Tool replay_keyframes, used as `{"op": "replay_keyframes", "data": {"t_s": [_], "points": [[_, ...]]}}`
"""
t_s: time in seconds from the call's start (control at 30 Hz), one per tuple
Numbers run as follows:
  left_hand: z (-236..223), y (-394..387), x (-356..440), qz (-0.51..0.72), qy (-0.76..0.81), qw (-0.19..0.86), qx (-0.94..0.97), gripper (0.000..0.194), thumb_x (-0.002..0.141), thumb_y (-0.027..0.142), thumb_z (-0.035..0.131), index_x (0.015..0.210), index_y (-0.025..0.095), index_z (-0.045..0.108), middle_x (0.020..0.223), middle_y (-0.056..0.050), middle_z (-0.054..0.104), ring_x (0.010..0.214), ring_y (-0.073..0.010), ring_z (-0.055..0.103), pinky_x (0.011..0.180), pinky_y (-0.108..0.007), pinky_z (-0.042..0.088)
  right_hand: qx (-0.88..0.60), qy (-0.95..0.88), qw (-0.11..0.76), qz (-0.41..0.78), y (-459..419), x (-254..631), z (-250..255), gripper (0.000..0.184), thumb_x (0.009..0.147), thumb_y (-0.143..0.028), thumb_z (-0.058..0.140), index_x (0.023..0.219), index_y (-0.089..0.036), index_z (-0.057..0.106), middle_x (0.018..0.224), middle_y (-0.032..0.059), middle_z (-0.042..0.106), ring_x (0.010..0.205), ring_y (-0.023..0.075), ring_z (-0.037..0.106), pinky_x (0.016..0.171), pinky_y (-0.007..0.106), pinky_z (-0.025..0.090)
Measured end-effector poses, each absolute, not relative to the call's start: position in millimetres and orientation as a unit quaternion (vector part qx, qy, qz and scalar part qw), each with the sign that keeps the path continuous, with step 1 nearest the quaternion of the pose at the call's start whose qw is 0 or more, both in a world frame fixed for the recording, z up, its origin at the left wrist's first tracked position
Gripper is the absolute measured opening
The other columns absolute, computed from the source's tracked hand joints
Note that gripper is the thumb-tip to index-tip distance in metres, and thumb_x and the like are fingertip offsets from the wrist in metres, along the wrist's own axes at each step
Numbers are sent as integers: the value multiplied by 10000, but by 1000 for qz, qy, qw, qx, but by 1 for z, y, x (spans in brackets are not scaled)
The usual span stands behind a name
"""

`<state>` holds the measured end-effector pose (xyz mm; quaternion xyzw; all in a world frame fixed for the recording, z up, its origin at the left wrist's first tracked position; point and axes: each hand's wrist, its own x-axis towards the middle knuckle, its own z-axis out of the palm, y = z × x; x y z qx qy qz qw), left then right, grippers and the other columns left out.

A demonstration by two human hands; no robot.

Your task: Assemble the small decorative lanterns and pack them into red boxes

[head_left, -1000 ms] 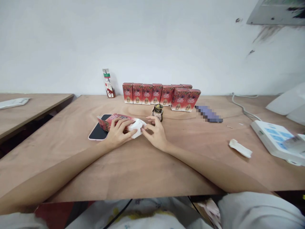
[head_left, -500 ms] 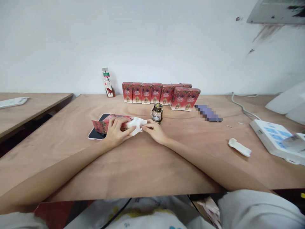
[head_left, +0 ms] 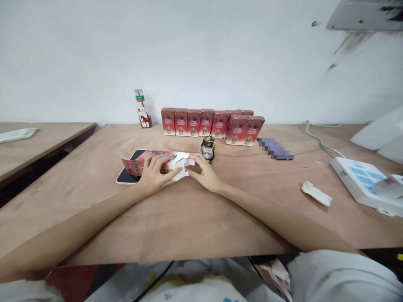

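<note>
A red printed cardboard box [head_left: 168,156] lies on its side, its white flaps [head_left: 181,167] standing open at the right end. My left hand [head_left: 155,174] wraps over the box and holds it, thumb near the open end. At that end my right hand [head_left: 205,173] touches the flaps, its thumb by the lower one and its fingers by the upper, with a gap between. Just behind the right hand stands a small black and gold lantern [head_left: 208,149] with a clear globe. Under the box's left part lies a phone [head_left: 126,177], partly covered.
Several red boxes [head_left: 193,122] stand in a row near the wall. A bottle-like pack [head_left: 144,114] is at back left. Rightward are a pixelated purple object [head_left: 275,149], a white scrap [head_left: 316,194], a white power strip [head_left: 355,180] and a cable [head_left: 319,138].
My right fingers have spread apart from a pinch at the box's end. The white flaps now stand wider open, while my left hand has stayed in place on the box.
</note>
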<state>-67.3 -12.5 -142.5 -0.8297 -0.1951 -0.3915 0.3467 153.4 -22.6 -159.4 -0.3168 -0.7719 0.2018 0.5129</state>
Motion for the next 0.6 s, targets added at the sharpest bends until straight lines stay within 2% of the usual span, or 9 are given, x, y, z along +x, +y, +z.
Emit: {"op": "replay_keyframes", "data": {"t_s": [0.17, 0.3, 0.47, 0.6], "points": [[-143, -13, -65, -400, -212, 378, -808, 319, 771, 421, 690, 1070, 341, 608, 1118, -83, 606, 992, -244, 563, 852, -408, 376, -299, -743, 508, 318, -23, 150, -161, 366, 837, -279, 578, 1195, -246, 510, 1165, 68, 600, 943, 168, 635, 876, 353, 520], [-141, -14, -63, -416, -197, 386, -799, 312, 746, 418, 705, 1005, 283, 598, 1093, -100, 620, 965, -252, 567, 842, -421, 391, -292, -710, 518, 377, -24, 148, -164, 422, 771, -318, 661, 1163, -254, 518, 1144, 52, 620, 891, 155, 657, 839, 333, 542], [-138, -16, -61, -430, -163, 362, -810, 370, 699, 412, 730, 994, 277, 552, 1106, -84, 628, 977, -255, 573, 844, -428, 406, -285, -677, 566, 374, -30, 145, -162, 227, 819, -378, 621, 970, -226, 544, 839, 7, 669, 734, 130, 655, 712, 285, 549], [-137, -19, -59, -437, -176, 344, -812, 505, 685, 394, 722, 1140, 297, 526, 1084, -81, 623, 941, -254, 583, 830, -426, 403, -271, -650, 597, 384, -35, 143, -160, 278, 829, -432, 611, 982, -235, 489, 765, -14, 661, 642, 119, 646, 630, 263, 543]]}}
